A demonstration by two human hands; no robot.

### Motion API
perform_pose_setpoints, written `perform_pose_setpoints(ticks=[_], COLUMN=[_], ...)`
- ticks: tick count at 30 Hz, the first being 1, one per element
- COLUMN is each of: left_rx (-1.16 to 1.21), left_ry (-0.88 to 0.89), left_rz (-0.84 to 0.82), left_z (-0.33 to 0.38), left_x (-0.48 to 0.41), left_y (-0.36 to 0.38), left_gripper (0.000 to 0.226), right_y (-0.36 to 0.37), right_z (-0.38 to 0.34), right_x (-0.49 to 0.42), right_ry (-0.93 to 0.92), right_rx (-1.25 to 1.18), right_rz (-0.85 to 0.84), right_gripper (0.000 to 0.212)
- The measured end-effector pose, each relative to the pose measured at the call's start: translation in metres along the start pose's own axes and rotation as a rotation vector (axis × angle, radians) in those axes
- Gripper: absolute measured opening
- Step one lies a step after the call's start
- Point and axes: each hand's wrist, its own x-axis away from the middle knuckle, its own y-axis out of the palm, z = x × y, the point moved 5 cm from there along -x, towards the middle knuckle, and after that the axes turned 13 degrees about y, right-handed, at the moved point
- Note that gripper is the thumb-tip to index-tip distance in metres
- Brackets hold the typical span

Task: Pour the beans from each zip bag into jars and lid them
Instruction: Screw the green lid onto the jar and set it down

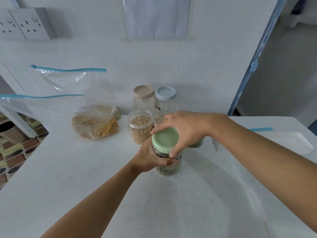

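Over on the far left, a pair of wall sockets [25,23] sits high on the white wall. Below them two zip bags with blue seals stand slumped at the left of the white table [68,177]. The nearer bag [95,126] holds a heap of yellow beans in its bottom, and the bag behind it [109,109] holds paler ones; the two are touching. Just right of the bags, a pink-lidded jar [143,98] and a blue-lidded jar [165,98] stand side by side at the far edge against the wall, both clear-sided. In front of them stands an open jar of tan beans [140,127], and just beside it a second open jar [159,117] is mostly hidden by the person's right hand. In the middle of the table, nearer than all these, the jar of green beans [167,170] stands upright on the surface. The left hand [150,158] wraps round its clear body from the left, thumb across the front. The right hand [185,129] reaches over from the right and clasps the green lid [165,140] by its rim. The lid sits on the jar's mouth; whether it is screwed tight I cannot tell. Something greyish [197,144] peeks out under the right wrist, too hidden to name. To the far right a flattened zip bag [274,143] lies on the table.
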Motion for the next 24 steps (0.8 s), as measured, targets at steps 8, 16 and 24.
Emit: perform_pose_setpoints(ticks=[8,16,24], left_rx=[0.015,0.020,0.035], left_ry=[-0.006,-0.004,0.017], left_rz=[0.003,-0.017,-0.016], left_z=[-0.002,0.000,0.005], left_x=[0.001,-0.003,-0.003], left_y=[-0.001,0.001,0.002], left_gripper=[0.077,0.080,0.084], right_y=[-0.001,-0.005,-0.006], right_z=[-0.010,-0.002,-0.002], right_x=[0.001,-0.003,-0.005], right_ry=[0.062,-0.141,-0.220], right_rx=[0.074,-0.073,-0.169], right_rz=[0.088,-0.123,-0.219], right_gripper=[0.075,0.082,0.085])
